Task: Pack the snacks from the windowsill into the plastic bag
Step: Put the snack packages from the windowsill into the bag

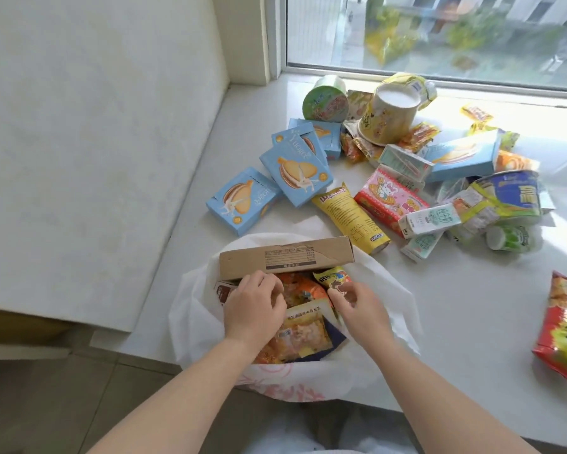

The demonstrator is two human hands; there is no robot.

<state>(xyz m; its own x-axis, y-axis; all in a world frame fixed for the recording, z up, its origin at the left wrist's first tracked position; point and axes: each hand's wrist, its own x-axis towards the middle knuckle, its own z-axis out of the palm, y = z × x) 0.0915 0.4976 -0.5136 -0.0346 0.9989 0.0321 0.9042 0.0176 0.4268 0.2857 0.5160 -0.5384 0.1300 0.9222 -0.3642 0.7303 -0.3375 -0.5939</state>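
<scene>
A: Any writing you can read on the snacks?

B: The light blue biscuit boxes (296,173) say "Yuoge" beside a picture of a cream sandwich biscuit. Most other print is too small or blurred. The brown carton (285,258) shows a printed table, unreadable.

A: Where is the plastic bag?

B: The white plastic bag (387,309) sits open at the near edge of the windowsill (439,306), red print on its front. The brown carton lies across its far rim, with orange and yellow packets (303,332) inside.

A: And the hands?

B: Both are in the bag's mouth. The left hand (254,309) has its fingers curled down onto the packets beside the carton; I cannot tell if it grips anything. The right hand (357,306) pinches the edge of a small yellow packet (333,278).

A: What remains on the sill?

B: A yellow tube (349,219), a pink rabbit box (388,196), milk cartons (429,219), a green cup (326,101), a yellow cup (390,117), and a red bag (565,334) at the right.
</scene>
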